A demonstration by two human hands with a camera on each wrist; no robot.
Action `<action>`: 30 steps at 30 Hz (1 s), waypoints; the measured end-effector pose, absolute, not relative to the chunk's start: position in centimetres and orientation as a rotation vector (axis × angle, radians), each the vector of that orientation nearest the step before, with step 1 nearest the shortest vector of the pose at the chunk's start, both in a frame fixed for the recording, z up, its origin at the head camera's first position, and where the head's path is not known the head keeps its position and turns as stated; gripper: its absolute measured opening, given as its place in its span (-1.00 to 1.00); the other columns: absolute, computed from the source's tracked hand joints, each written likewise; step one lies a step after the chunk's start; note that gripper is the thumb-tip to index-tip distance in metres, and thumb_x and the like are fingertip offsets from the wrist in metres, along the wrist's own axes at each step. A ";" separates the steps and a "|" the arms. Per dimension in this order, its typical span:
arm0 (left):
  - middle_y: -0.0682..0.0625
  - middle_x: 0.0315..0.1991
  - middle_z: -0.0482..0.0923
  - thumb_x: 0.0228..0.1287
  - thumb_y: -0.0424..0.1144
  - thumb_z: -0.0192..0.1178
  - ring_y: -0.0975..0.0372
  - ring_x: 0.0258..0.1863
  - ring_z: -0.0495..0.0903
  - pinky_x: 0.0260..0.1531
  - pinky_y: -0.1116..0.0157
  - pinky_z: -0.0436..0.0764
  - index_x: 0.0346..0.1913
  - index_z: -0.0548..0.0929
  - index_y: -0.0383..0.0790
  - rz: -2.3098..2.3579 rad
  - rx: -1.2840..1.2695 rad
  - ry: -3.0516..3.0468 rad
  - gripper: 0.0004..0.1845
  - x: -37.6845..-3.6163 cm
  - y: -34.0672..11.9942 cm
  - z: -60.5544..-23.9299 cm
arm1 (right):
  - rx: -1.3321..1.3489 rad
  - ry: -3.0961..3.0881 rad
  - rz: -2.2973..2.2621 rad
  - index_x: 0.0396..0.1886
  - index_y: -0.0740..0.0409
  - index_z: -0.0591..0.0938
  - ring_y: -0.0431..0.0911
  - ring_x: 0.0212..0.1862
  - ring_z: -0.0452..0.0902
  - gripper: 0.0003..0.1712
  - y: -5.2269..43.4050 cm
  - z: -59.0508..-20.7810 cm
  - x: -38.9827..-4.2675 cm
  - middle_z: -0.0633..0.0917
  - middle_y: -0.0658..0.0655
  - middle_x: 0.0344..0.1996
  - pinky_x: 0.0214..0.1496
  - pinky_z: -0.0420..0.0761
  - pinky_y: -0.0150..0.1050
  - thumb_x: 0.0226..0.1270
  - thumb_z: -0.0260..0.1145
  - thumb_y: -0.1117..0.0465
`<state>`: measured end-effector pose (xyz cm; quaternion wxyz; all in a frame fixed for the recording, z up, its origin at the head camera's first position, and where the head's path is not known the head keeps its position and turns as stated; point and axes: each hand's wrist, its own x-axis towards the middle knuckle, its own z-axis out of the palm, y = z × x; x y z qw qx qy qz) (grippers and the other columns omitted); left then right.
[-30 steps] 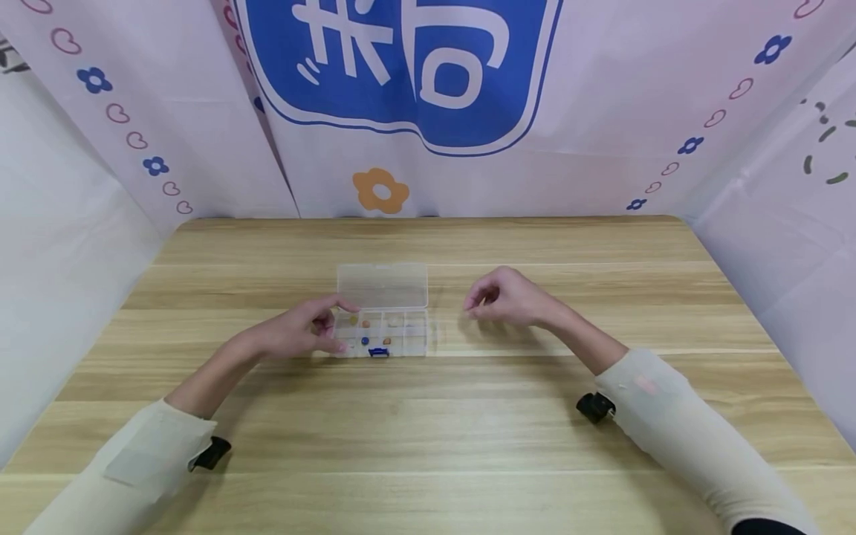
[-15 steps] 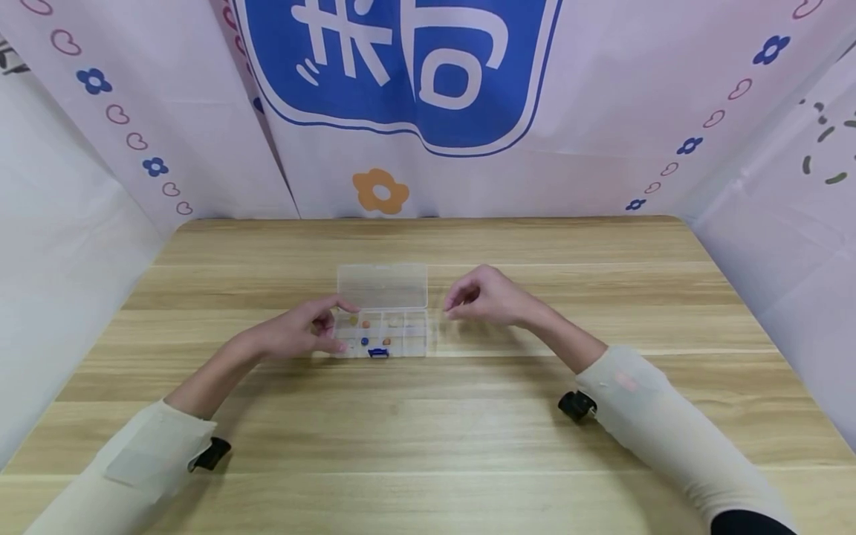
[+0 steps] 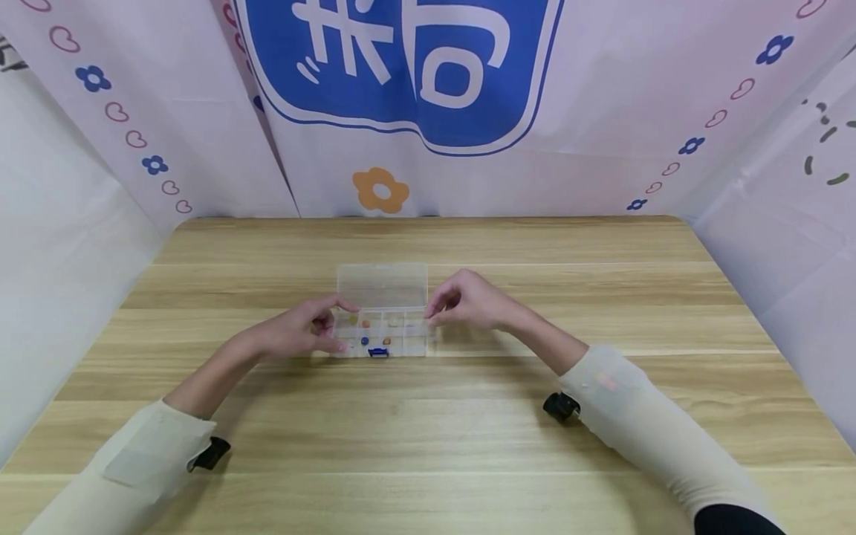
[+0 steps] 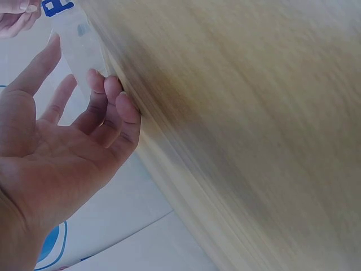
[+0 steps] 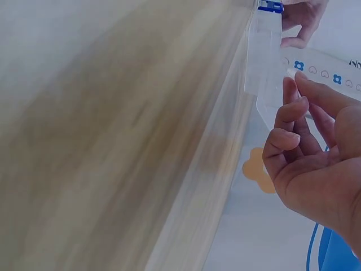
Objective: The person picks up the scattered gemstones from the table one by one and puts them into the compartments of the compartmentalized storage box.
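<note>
A clear plastic compartment box (image 3: 416,346) sits on the table, its see-through lid (image 3: 381,286) folded back. Small beads lie in several compartments, among them a blue bead (image 3: 365,341) and an orange bead (image 3: 365,324). A blue latch (image 3: 378,352) is at the front edge. My left hand (image 3: 294,328) holds the box's left end between thumb and index finger; its other fingers curl in the left wrist view. At the box's back right corner is my right hand (image 3: 468,301), thumb and index finger pinched on a tiny whitish piece (image 5: 291,72), too small to identify.
The wooden table (image 3: 428,431) stretches around the box on all sides. A white printed cloth (image 3: 535,178) hangs behind it, with white sheets at both sides. Black wrist cameras sit below the left sleeve (image 3: 143,453) and the right sleeve (image 3: 622,401).
My right hand has moved left over the table to the right side of the box, fingertips still pinched. My left hand and the box have stayed in place.
</note>
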<state>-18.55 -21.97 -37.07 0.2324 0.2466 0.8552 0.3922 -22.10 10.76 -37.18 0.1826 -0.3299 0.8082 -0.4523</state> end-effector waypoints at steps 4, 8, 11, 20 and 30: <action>-0.05 -0.36 0.40 0.36 -0.35 0.38 0.15 -0.35 0.35 -0.34 0.31 0.40 0.39 0.42 -0.37 1.076 0.679 2.351 -0.39 -18.6 -22.0 -37.1 | -0.938 2.268 -1.270 -0.28 0.39 0.77 -0.19 -0.34 0.63 -0.95 10.3 -37.1 -22.0 0.79 0.08 -0.39 -0.23 0.61 -0.34 0.29 0.47 0.45; -0.05 -0.35 0.40 0.36 -0.35 0.38 0.14 -0.35 0.35 -0.34 0.30 0.41 0.39 0.41 -0.37 1.078 0.679 2.346 -0.39 -18.6 -22.0 -37.1 | -0.945 2.256 -1.268 -0.28 0.38 0.78 -0.19 -0.35 0.63 -0.95 9.9 -37.2 -22.0 0.78 0.09 -0.39 -0.25 0.61 -0.35 0.30 0.46 0.44; -0.05 -0.36 0.40 0.36 -0.35 0.38 0.15 -0.35 0.35 -0.35 0.31 0.40 0.40 0.41 -0.38 1.078 0.683 2.345 -0.39 -18.6 -22.1 -37.1 | -0.947 2.247 -1.265 -0.28 0.38 0.78 -0.18 -0.34 0.64 -0.96 9.7 -37.3 -22.0 0.78 0.09 -0.38 -0.25 0.62 -0.35 0.30 0.46 0.44; -0.05 -0.36 0.40 0.35 -0.35 0.39 0.14 -0.36 0.34 -0.36 0.31 0.39 0.39 0.42 -0.38 1.075 0.677 2.354 -0.38 -18.6 -22.0 -37.1 | -0.952 2.226 -1.257 -0.27 0.36 0.78 -0.19 -0.32 0.64 -0.96 9.3 -37.4 -22.0 0.78 0.08 -0.36 -0.24 0.62 -0.34 0.32 0.46 0.43; -0.05 -0.37 0.40 0.36 -0.36 0.38 0.15 -0.37 0.35 -0.36 0.31 0.40 0.41 0.39 -0.38 1.095 0.680 2.331 -0.38 -18.6 -22.0 -37.2 | -0.918 2.248 -1.271 -0.20 0.37 0.77 -0.16 -0.29 0.63 -0.89 10.2 -37.2 -21.8 0.77 0.07 -0.35 -0.19 0.63 -0.30 0.32 0.46 0.40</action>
